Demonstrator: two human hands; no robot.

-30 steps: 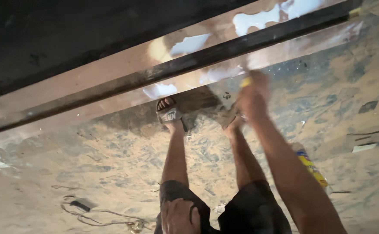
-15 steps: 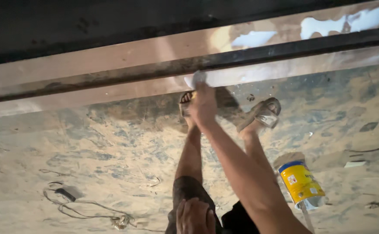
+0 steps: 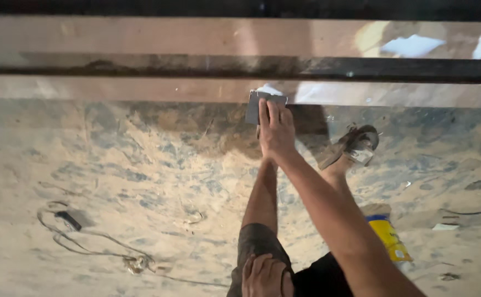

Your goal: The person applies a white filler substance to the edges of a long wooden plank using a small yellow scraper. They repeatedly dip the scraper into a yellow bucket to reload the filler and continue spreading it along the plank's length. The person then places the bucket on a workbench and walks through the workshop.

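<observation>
Grey and flat, a small rectangular pad (image 3: 258, 105), probably abrasive sheet or a thin scraper, lies pressed against the lower edge of a long wooden beam (image 3: 141, 88). The right hand (image 3: 275, 131) reaches forward at full arm's length, its fingers (image 3: 271, 113) extended and laid flat over the pad, holding it to the wood by pressure rather than by a closed fist. The pad's upper corners show above the fingertips; its lower part is hidden beneath the hand.

The beam runs horizontally across the whole view. Its face is smooth and glossy, pale reddish-brown, with bright patches of reflected light toward the right. A dark, narrow groove (image 3: 361, 69) splits it lengthwise into an upper and a lower band.

The left hand (image 3: 265, 276) rests on the person's left knee at the bottom edge, fingers curled loosely over dark shorts; it holds nothing. The two hands are well apart.

Below the beam lies a rough, dusty floor (image 3: 114, 181), mottled sand-beige and blue-grey, darkest just under the beam. A sandalled foot (image 3: 353, 146) stands to the right of the working hand. A yellow cylindrical can (image 3: 389, 239) stands near the right forearm, partly covered by it. At the left, a thin tangled cord (image 3: 86, 239) with a small dark block lies loose on the floor.
</observation>
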